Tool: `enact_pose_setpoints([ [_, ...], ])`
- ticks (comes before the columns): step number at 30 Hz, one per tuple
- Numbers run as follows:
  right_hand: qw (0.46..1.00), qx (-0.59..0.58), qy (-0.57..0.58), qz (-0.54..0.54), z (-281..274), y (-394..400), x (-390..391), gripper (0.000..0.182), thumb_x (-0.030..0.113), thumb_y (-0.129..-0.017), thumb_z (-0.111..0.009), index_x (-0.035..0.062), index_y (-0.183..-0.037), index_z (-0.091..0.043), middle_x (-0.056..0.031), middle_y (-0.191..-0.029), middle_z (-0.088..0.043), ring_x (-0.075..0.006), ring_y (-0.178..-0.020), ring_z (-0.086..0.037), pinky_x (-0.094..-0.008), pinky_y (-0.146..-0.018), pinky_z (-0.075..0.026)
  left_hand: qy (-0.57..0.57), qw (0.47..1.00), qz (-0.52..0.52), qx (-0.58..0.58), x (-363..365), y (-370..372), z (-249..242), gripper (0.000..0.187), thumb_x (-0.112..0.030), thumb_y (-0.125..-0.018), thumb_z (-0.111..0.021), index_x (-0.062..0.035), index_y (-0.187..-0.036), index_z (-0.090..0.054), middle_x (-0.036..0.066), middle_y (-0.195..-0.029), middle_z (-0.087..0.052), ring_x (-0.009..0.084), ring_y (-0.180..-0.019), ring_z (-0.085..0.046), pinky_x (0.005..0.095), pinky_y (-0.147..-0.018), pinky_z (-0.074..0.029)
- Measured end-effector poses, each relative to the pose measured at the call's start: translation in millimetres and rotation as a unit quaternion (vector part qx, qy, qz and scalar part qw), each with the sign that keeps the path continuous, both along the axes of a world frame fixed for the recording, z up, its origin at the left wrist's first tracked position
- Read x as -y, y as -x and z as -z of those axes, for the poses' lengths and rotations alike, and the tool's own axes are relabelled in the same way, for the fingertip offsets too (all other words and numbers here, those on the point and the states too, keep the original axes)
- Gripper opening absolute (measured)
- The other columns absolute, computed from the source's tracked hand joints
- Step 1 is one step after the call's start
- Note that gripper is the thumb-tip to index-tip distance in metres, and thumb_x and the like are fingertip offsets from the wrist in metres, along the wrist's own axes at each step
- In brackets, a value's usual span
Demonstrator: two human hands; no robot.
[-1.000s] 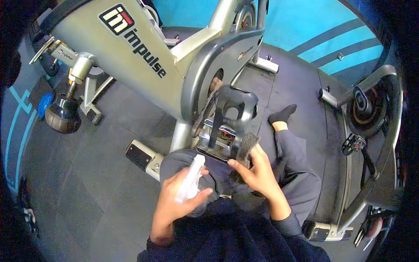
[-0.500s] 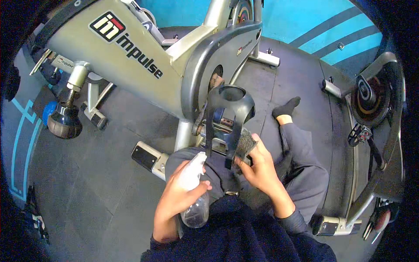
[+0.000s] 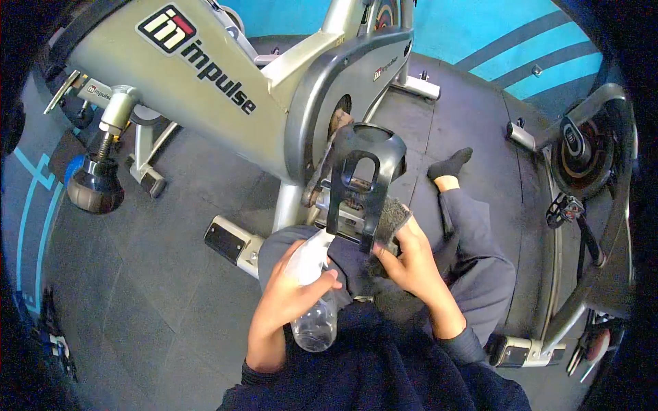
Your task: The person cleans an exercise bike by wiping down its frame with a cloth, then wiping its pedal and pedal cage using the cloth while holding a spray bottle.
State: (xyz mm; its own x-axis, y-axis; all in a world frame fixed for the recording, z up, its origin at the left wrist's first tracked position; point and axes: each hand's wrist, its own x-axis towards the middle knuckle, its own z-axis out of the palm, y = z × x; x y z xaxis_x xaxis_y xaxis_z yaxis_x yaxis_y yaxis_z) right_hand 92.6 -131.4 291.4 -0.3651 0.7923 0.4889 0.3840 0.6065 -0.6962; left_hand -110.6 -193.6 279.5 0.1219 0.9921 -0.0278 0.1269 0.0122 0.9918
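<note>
leftmost, a round black knob (image 3: 96,192) hangs on a threaded rod below the sloping silver frame (image 3: 185,89) of an exercise bike lettered "impulse". right of it, a stabilizer foot (image 3: 233,243) with a dark pad rests on the black floor tiles (image 3: 147,274), near the person's bent knee. the bike's grey drive cover (image 3: 363,75) rises at centre, close behind the pedal (image 3: 346,225). farther right, a foot in a black sock (image 3: 450,166) lies on the floor, and a second exercise bike (image 3: 586,147) stands beyond the bent leg, well apart from the hands. a blue wall (image 3: 493,41) with dark stripes closes the back.

from the left again, the left hand (image 3: 291,291) is wrapped around a spray bottle (image 3: 317,325) with a white trigger head and clear body; how much liquid it contains is hard to tell. its nozzle sits just beside the lower end of the black toe cage (image 3: 382,178), which stands up over the pedal and partly hides it. the right hand (image 3: 411,264) grips a dark grey sponge (image 3: 393,218) against the cage's right strap.
</note>
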Motion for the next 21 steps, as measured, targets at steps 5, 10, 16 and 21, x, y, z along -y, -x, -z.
enact_pose_setpoints([
  [5, 1.000, 0.002, -0.001, 0.011, 1.4, 0.9, 0.9, 0.031, 0.012, -0.078, -0.070, 0.0035, -0.105, -0.059, -0.0165, -0.107, -0.052, -0.0371, -0.098, -0.056, -0.0391, -0.081, -0.047, 0.001, 0.998, -0.026, 0.056, -2.1, -5.2, -2.4, 0.027, 0.007, -0.081, -0.058, 0.0016, -0.107, -0.049, 0.007, -0.096, -0.053, 0.0202, -0.079, -0.066, 0.0317, -0.067, -0.055],
  [10, 0.998, 0.032, -0.058, 0.021, 11.2, 0.0, -1.1, 0.032, 0.003, -0.072, -0.067, 0.0038, -0.103, -0.059, -0.0164, -0.108, -0.052, -0.0372, -0.097, -0.057, -0.0401, -0.080, -0.048, -0.001, 0.999, -0.012, 0.045, -2.7, -0.6, 6.3, 0.025, 0.007, -0.081, -0.057, 0.0010, -0.104, -0.048, 0.007, -0.097, -0.053, 0.0200, -0.078, -0.065, 0.0320, -0.068, -0.055],
  [16, 0.993, 0.066, -0.088, 0.048, 20.6, 0.0, -2.6, 0.034, 0.001, -0.068, -0.065, 0.0048, -0.101, -0.060, -0.0170, -0.108, -0.052, -0.0372, -0.095, -0.057, -0.0409, -0.077, -0.050, -0.014, 0.998, -0.021, 0.056, -6.2, -1.1, 13.6, 0.025, 0.005, -0.080, -0.060, 0.0018, -0.103, -0.050, 0.007, -0.091, -0.057, 0.0189, -0.075, -0.066, 0.0301, -0.065, -0.055],
  [21, 0.997, 0.033, -0.064, 0.027, 10.6, 1.7, -1.1, 0.032, 0.001, -0.069, -0.065, 0.0056, -0.100, -0.061, -0.0159, -0.108, -0.053, -0.0365, -0.096, -0.058, -0.0401, -0.077, -0.050, 0.029, 0.994, -0.044, 0.093, -5.7, -5.7, 11.5, 0.025, 0.003, -0.079, -0.062, 0.0027, -0.102, -0.052, 0.008, -0.086, -0.060, 0.0176, -0.073, -0.067, 0.0287, -0.063, -0.054],
])
